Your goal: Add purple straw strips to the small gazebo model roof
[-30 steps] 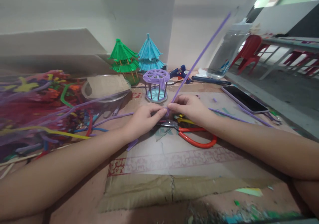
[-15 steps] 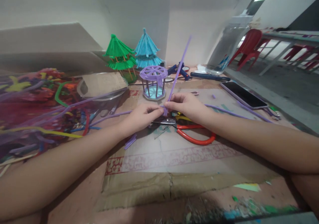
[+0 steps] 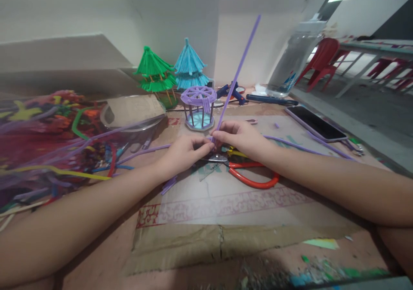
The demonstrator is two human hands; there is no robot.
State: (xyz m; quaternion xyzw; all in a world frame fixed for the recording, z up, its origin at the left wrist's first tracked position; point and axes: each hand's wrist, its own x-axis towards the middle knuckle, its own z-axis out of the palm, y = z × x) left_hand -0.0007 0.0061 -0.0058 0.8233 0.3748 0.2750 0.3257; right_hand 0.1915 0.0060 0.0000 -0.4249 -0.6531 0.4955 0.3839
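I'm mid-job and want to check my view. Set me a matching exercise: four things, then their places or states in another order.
1. Long thin purple strip
2. Scissors with red looped handles
3. Flat phone with a dark screen
4. Green cone-roofed model

A. Left of the light-blue cone-roofed model
B. Partly beneath the right hand
C. Slanting up from the right hand's fingertips
D. Lying face up, on the right side

Pairs: 1-C, 2-B, 3-D, 4-A

Fingers (image 3: 218, 134) pinch a purple stem (image 3: 239, 70) above red-handled scissors (image 3: 253, 181), near a small purple-topped frame (image 3: 199, 107).
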